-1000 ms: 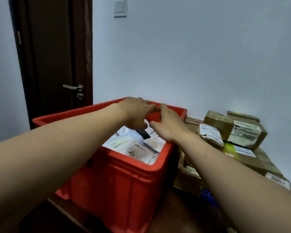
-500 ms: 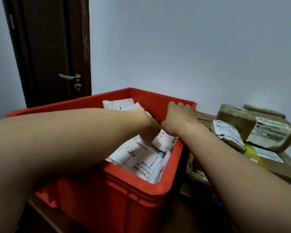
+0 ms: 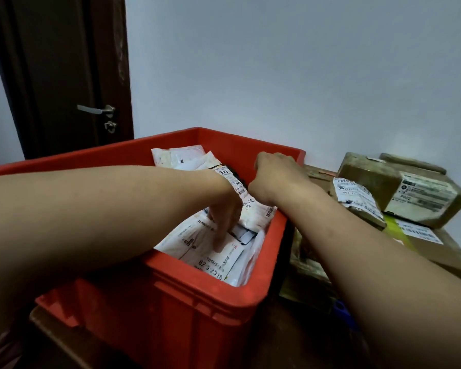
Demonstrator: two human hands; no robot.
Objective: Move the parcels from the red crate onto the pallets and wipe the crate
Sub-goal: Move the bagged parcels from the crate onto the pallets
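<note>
The red crate (image 3: 210,291) stands in front of me, filled with several white labelled parcels (image 3: 210,251). My left hand (image 3: 224,214) reaches down into the crate, its straight fingers pressing on the top white parcel. My right hand (image 3: 274,174) is inside the crate's far right corner, with its fingers curled down around a dark parcel with a white label (image 3: 233,179). The fingertips are hidden behind the hand. To the right lie brown cardboard parcels (image 3: 399,187) stacked on the pallet.
A dark wooden door (image 3: 64,75) with a metal handle (image 3: 96,110) stands behind the crate at the left. A pale wall runs behind everything. A small brown labelled parcel (image 3: 357,201) and a green-taped flat box (image 3: 415,235) lie beside the crate at the right.
Both hands have gone from above the crate's rim down into it. My left hand dug deeper among the white parcels, and my right hand curled at the far corner.
</note>
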